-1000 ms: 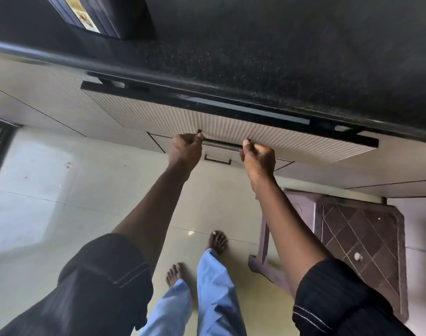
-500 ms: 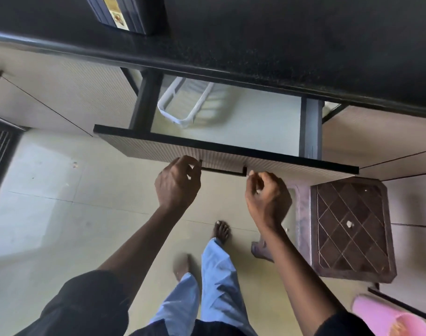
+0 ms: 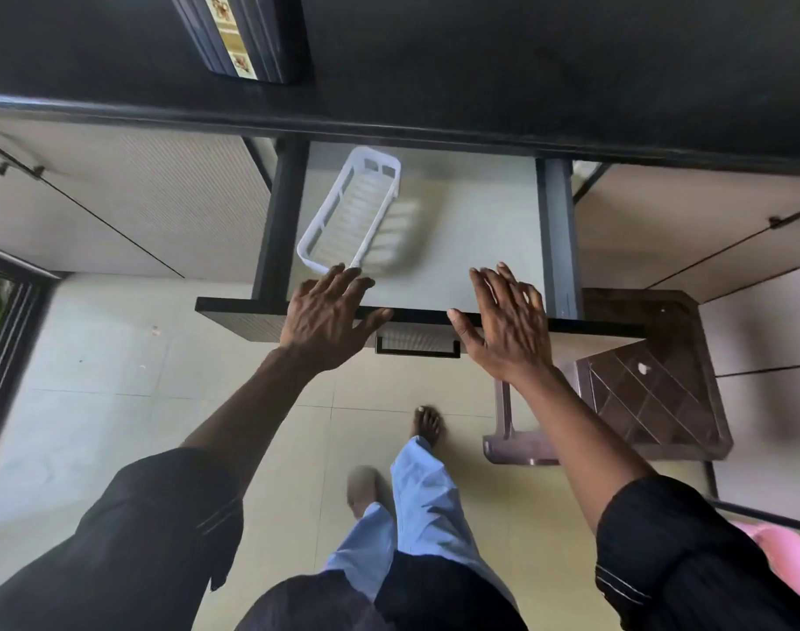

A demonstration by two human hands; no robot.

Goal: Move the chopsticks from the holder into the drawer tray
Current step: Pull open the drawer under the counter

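Note:
The drawer [image 3: 480, 230] under the black countertop stands pulled out. A white slotted plastic tray [image 3: 350, 211] lies at an angle in its left half, with nothing in it. My left hand [image 3: 330, 318] is spread with straight fingers over the drawer's front edge, fingertips close to the tray's near end. My right hand [image 3: 507, 327] is spread the same way over the front edge to the right. Both hands hold nothing. The black drawer handle [image 3: 417, 347] shows between them. No chopsticks or holder can be seen.
A dark box with a patterned label [image 3: 241, 36] stands on the black countertop [image 3: 525, 61]. A brown plastic stool [image 3: 639, 393] stands on the floor at the right, beside the drawer. A pink object [image 3: 785, 557] lies at the lower right. My bare feet are on the tiled floor.
The drawer has slid out from nearly closed to wide open. Both hands have let go of the handle and now spread flat over the drawer's front edge.

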